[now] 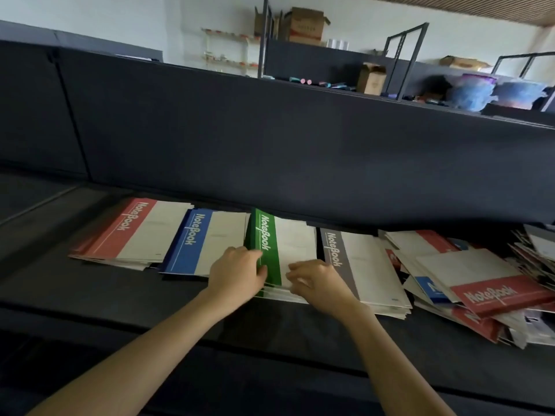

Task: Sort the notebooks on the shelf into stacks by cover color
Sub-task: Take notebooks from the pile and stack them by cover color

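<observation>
Over the dark shelf [90, 295], an upper board [300, 160] hides the far end of the green stack [270, 247]. Our left hand [237, 273] grips its side; our right hand [318, 285] curls on its cover, hold unclear.

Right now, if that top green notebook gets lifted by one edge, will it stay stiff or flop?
It would probably flop somewhat: the green notebook looks thin, with a soft paper cover. It is likely light, since the left hand grips it by just the edge. It may slide easily, as the covers in the unsorted pile lie askew.
</observation>
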`<state>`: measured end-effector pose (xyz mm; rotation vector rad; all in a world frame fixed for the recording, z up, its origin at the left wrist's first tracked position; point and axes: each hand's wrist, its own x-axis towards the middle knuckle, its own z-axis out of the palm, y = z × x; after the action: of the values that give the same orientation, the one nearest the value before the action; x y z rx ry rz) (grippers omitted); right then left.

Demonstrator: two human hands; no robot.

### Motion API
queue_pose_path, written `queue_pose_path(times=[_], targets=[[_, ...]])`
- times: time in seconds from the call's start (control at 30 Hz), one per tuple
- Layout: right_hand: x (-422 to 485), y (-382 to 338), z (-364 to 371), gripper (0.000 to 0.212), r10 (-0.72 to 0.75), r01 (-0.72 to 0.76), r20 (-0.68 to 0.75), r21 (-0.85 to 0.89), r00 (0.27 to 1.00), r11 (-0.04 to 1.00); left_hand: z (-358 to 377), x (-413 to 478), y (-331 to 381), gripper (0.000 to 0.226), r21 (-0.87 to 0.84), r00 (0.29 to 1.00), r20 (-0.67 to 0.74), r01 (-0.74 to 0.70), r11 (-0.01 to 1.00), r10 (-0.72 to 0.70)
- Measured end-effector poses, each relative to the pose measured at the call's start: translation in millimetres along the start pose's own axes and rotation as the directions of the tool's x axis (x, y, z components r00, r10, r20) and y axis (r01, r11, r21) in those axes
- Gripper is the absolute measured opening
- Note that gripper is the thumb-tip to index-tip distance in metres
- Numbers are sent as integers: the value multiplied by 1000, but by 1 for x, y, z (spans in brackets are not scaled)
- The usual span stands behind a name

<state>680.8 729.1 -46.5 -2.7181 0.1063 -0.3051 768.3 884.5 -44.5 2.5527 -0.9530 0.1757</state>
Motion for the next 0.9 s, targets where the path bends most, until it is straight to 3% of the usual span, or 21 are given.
queue_pose_path(times=[0.13,0.27,0.4,0.57,0.7,0.8,0.9], targets=[[0,-2,7,26,41,-42,-15,-48,999,998,4,-6,-3,36,277,995,94,-58,959,32],[2,-4,12,27,59,-57,17,-125,998,991,4,-2,6,32,344,990,137,-77,936,31],[-5,0,9,22,1,-1,-2,-47,1000,999,10,4,23,29,263,983,152,-142,954,104],[-28,30,-7,17,29,-30,-106,-2,994,1000,33,14,63,31,-35,949,120,-288,957,290],[-55,62,-40,26,247,-274,-224,-95,943,957,52,22,106,40,-87,927,84,-358,930,365],[-77,88,-70,39,467,-519,-275,-156,840,841,65,29,137,43,-127,904,70,-412,902,423],[-98,113,-97,46,661,-694,-210,-207,720,690,75,34,164,42,-150,876,79,-461,875,475]])
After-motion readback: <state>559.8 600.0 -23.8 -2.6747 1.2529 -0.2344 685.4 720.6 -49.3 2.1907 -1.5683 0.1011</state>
